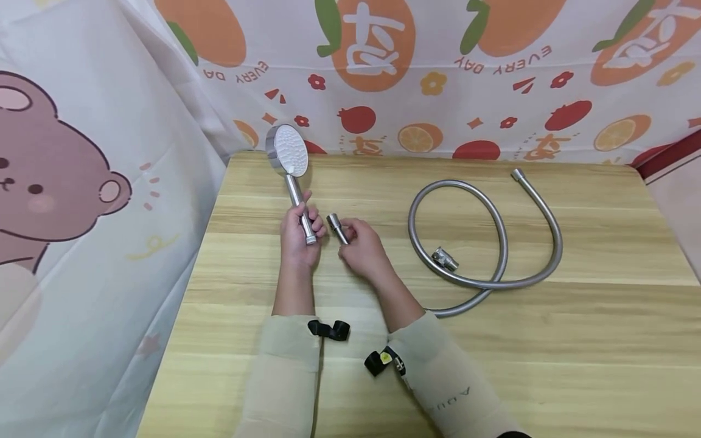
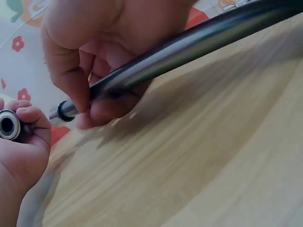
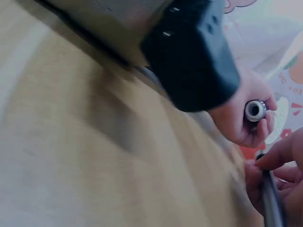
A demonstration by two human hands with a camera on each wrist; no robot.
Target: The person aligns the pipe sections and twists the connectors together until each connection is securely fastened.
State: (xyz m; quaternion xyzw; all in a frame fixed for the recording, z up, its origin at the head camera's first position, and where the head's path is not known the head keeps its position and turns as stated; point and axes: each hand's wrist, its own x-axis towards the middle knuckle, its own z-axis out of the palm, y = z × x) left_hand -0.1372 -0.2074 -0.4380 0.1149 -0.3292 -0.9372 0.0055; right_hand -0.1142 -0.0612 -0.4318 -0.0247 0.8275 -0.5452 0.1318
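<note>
In the head view my left hand (image 1: 296, 246) grips the handle of a chrome shower head (image 1: 290, 152), whose white spray face is up and tilted. The handle's threaded lower end points toward me; its round opening shows in the right wrist view, at the handle end (image 3: 255, 111). My right hand (image 1: 366, 250) pinches a grey metal shower hose (image 2: 189, 54) just behind its end nut (image 1: 334, 221). That nut is close to the handle end, with a small gap between them. Part of the hose under my right forearm is hidden.
The hose loops over the wooden table (image 1: 575, 340) to the right, its other end nut (image 1: 517, 174) near the back edge. A small chrome fitting (image 1: 445, 259) lies against the loop. Behind hangs a fruit-print cloth (image 1: 394, 109). Black cameras (image 1: 328, 330) sit on both wrists.
</note>
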